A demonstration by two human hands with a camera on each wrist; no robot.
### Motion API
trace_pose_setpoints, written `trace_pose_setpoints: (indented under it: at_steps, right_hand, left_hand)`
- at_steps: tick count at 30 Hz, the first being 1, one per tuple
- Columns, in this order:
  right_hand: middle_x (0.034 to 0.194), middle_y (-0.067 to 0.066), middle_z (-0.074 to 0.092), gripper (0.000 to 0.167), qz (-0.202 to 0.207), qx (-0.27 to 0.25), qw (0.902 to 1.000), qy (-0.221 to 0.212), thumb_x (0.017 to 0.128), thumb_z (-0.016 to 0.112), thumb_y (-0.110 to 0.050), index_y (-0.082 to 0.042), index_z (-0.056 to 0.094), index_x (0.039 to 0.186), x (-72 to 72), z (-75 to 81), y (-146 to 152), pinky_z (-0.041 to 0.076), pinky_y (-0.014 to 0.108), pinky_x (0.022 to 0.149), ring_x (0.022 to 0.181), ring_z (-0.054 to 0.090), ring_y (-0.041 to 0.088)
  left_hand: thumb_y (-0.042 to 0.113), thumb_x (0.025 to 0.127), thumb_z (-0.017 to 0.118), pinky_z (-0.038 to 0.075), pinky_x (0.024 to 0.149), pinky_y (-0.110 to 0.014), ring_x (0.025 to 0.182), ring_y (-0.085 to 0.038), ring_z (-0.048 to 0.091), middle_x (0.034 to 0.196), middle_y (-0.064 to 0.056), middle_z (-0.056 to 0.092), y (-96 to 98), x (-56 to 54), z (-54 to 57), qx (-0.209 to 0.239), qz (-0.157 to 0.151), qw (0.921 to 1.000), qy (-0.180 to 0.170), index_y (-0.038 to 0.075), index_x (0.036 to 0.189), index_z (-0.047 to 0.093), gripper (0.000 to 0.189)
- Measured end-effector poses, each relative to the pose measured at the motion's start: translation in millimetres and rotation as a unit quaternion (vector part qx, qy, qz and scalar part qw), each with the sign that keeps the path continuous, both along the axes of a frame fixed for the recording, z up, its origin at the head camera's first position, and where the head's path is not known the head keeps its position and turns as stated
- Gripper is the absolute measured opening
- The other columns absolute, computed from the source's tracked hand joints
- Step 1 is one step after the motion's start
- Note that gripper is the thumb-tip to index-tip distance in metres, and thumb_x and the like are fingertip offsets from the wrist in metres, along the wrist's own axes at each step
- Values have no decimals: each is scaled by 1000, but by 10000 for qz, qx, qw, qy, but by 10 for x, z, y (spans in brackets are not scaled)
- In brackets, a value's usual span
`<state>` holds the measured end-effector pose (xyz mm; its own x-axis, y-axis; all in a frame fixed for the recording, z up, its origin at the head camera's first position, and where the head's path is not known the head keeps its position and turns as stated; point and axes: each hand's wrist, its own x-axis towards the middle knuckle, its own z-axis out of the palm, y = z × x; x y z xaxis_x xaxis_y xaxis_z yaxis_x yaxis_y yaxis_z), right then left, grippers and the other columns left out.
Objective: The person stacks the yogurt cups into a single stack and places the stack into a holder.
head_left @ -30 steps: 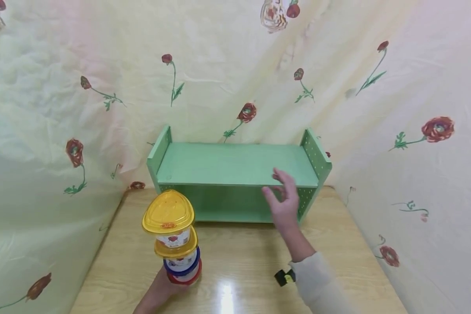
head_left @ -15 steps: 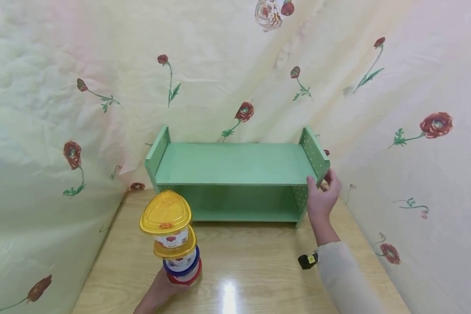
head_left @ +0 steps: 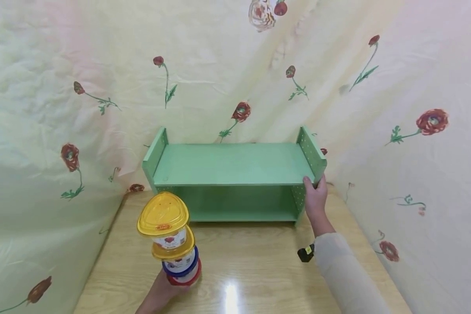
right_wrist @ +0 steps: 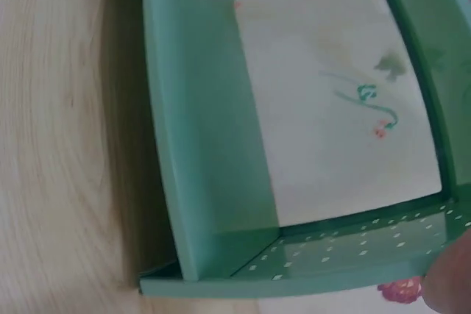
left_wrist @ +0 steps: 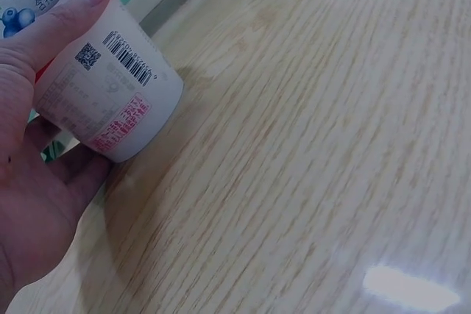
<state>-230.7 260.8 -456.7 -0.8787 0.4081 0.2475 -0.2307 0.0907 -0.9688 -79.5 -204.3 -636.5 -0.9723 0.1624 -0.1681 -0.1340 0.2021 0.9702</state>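
Observation:
My left hand holds a stack of several yogurt cups at its base, left of the shelf's front. On top is a cup with a yellow lid, above another with a yellow lid, one with a blue lid and a lowest one with a red rim. In the left wrist view, thumb and fingers grip the lowest white cup with its barcode, close over the table. My right hand grips the right side panel of the green shelf, thumb at the upper board's front corner. One fingertip shows in the right wrist view.
The two-tier shelf, with perforated sides, stands at the back of a light wooden table. Flower-patterned cloth hangs behind and on both sides. A small black device sits at my right wrist.
My right hand has moved rightward from in front of the shelf to its right side panel and closed round it. The left hand keeps its hold on the cup stack, nearly still.

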Motion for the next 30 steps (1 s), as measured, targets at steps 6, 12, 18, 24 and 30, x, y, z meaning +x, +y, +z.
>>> trace_pose_setpoints:
  at_steps: [6,12,18,24,30]
  right_hand:
    - [159,15,36,56,209,-89,9996,-136,104,49,-14,-2,31,156,112,110,-58,23,38,121,147,31,26]
    - [159,14,37,55,172,-73,9998,-86,103,50,-14,-4,34,155,71,71,-3,24,38,121,147,32,26]
    - [157,15,40,54,158,-151,9996,-181,102,52,-12,-2,37,153,59,54,23,26,37,120,146,34,26]
    - [157,17,39,55,220,-132,9997,-47,102,51,-12,0,35,154,58,56,3,24,38,121,146,32,28]
    - [156,19,40,54,251,-185,9995,39,102,51,-11,2,37,153,52,62,-27,26,38,120,145,34,29]
  left_hand:
    - [20,70,93,43,106,-56,128,-36,53,140,-12,54,43,19,13,-136,71,9999,44,12,149,35,98]
    - [21,70,93,44,105,-56,128,-35,53,139,-11,55,114,17,55,-331,32,9988,359,12,148,36,97]
    - [20,69,94,44,105,-58,127,-35,54,139,-10,55,182,-2,69,-362,31,9984,422,13,148,36,98]
    - [20,67,95,43,106,-58,128,-35,53,139,-9,54,242,-50,52,-441,-13,9979,482,16,148,36,100]
    - [27,68,95,44,106,-56,129,-33,53,140,-7,55,320,-84,43,-475,-66,9975,528,17,149,36,100]
